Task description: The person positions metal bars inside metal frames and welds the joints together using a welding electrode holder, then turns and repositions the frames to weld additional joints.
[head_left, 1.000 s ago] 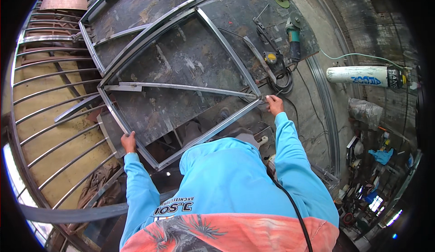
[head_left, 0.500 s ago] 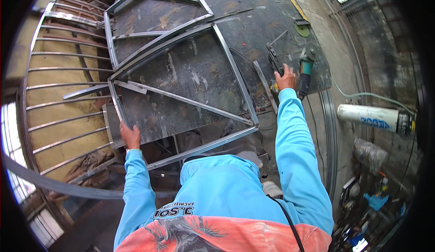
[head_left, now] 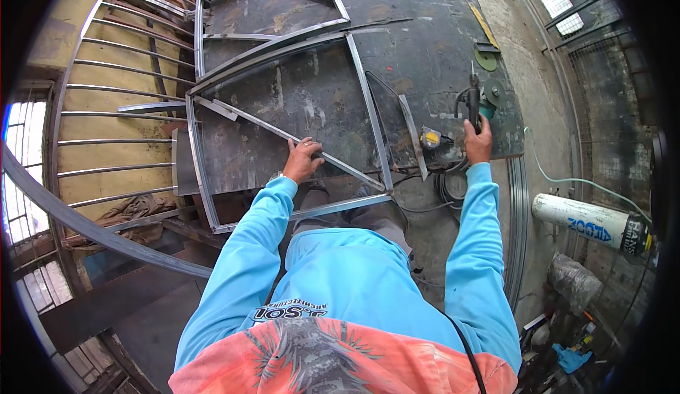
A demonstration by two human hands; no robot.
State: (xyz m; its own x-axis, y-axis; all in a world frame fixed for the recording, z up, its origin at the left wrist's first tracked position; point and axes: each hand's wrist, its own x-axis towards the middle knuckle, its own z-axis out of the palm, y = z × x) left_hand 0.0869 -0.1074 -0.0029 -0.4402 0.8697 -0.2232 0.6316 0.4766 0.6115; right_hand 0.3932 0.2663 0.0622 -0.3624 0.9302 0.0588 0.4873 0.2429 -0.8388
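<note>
A welded frame of steel bars [head_left: 368,121] lies flat on a dark metal table [head_left: 418,47]. My left hand [head_left: 303,160] rests on the frame's diagonal bar [head_left: 255,123], fingers curled over it. My right hand [head_left: 479,141] grips the black handle of an angle grinder [head_left: 476,100] that lies on the table to the right of the frame, its green disc guard pointing away. Both arms are in light blue sleeves.
A yellow tape measure [head_left: 430,138] and coiled black cable [head_left: 453,181] lie near the table's front edge. A white gas cylinder [head_left: 591,220] lies on the floor at right. A barred railing [head_left: 113,111] stands at left, with a loose green disc [head_left: 486,60] farther back.
My left hand moved from the frame's near left corner onto the diagonal bar. My right hand left the frame's right corner, reached right and closed on the grinder.
</note>
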